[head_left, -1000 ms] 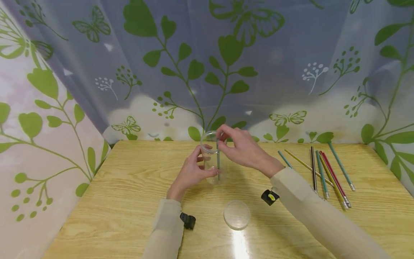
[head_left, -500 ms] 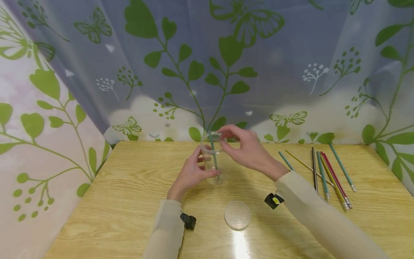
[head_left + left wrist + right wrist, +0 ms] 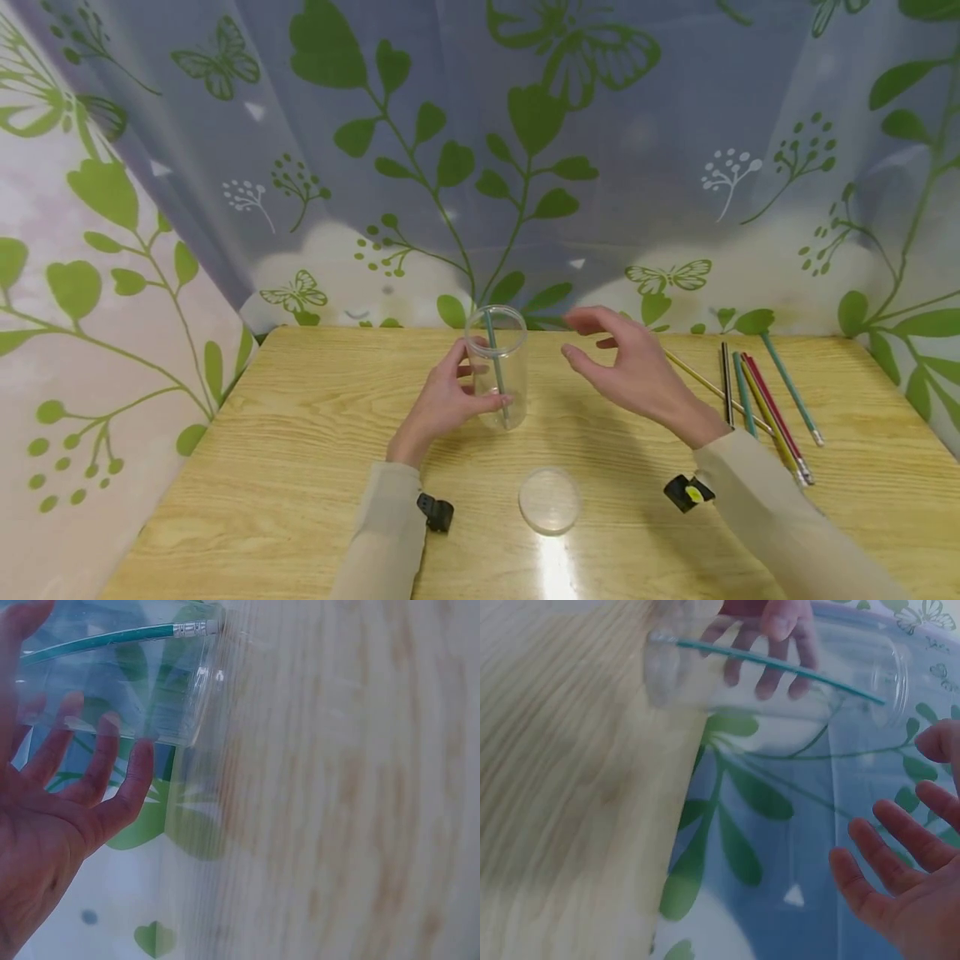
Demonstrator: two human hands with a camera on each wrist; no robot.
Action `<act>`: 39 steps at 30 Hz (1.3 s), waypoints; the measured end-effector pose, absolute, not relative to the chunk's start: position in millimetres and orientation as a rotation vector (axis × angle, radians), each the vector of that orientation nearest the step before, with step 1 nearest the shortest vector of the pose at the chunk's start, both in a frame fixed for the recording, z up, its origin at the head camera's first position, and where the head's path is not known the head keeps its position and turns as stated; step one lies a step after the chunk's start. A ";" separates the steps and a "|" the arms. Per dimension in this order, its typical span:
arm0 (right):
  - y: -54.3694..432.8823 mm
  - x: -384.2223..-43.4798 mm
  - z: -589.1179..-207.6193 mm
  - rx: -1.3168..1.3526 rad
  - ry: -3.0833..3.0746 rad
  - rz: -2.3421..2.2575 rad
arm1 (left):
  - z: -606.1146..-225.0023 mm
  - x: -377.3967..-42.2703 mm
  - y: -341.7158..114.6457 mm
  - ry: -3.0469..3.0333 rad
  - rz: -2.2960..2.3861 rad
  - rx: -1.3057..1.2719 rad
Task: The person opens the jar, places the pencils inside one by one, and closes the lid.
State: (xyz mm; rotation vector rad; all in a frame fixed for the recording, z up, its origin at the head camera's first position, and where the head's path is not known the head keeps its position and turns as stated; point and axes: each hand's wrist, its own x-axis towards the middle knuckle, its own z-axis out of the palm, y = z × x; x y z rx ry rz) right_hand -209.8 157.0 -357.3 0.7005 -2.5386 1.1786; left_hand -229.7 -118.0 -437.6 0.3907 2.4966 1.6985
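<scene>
My left hand (image 3: 447, 398) grips a clear plastic jar (image 3: 516, 379) from its left side, thumb across the front and fingers behind. The jar stands upright on the table with its top uncovered. A single teal pencil (image 3: 497, 358) leans inside it, eraser end down, as the left wrist view shows with the pencil's metal band (image 3: 196, 628) near the jar's base. To the right of the jar, my right hand (image 3: 630, 367) is in the air with fingers spread and holds nothing. In the right wrist view its fingers (image 3: 892, 840) are loosely extended, apart from the jar.
A round clear lid (image 3: 550, 500) lies on the wooden table (image 3: 300, 467) in front of the jar. Several pencils, among them a red pencil (image 3: 772, 400), a black pencil (image 3: 726, 383) and a teal pencil (image 3: 793, 387), lie loosely at the right. A patterned curtain (image 3: 450, 167) hangs behind the table.
My right hand has let go of the teal pencil and moved away to the right. The pencil has tipped left against the jar's rim. My left hand keeps its grip.
</scene>
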 end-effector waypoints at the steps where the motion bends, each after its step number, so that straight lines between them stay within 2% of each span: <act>1: 161.2 -208.8 -359.5 0.683 -2.545 1.172 | -437.8 -229.6 -118.0 2.495 1.699 0.390; 27: 251.5 -187.0 -398.9 0.219 -2.604 1.032 | -439.7 -230.8 -119.0 2.525 1.669 0.398; 39: 298.3 -194.9 -417.8 -0.033 -2.732 0.934 | -438.5 -230.4 -118.8 2.525 1.671 0.399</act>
